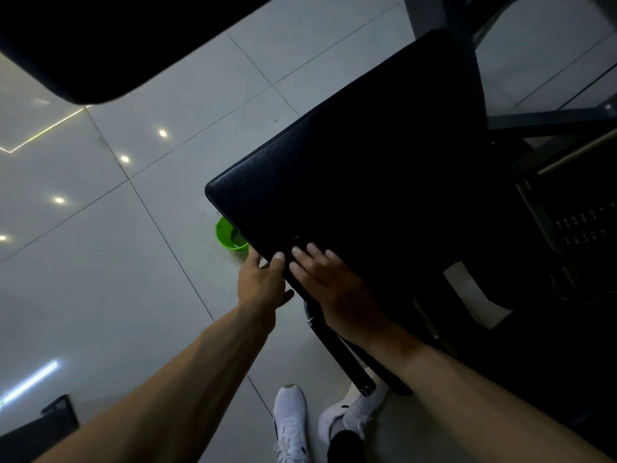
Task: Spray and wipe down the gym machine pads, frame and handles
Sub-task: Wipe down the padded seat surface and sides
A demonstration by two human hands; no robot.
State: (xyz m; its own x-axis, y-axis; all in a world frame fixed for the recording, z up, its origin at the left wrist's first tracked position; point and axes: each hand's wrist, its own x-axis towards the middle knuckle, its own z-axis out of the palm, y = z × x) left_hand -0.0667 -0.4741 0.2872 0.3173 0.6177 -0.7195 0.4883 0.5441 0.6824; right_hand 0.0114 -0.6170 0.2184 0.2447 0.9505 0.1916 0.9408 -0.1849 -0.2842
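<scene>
We look down at a big black pad (367, 168) of the gym machine. It fills the middle and runs up toward 1 o'clock. Our left hand (263, 279) is just below the middle, at the pad's near edge. Its fingers are bent round that edge and hold it. Our right hand (330, 279) lies next to it, flat on top of the pad with the fingers straight and close together. We cannot tell if a cloth is under it, because it is too dark there.

A green bowl (228, 235) sits on the floor (100, 262) just left of the middle. The pad's edge hides part of the bowl. The floor is made of shiny pale tiles with small bright spots of light on them.

At 6 o'clock are our white shoes (290, 422). A black bar (337, 352) goes from under the pad down to the shoes, between our two arms. Another dark pad (100, 45) hangs at 11 o'clock. Dark frame bars (467, 61) cross at 1 o'clock. At 3 o'clock is a weight stack (584, 225) with rows of little holes.
</scene>
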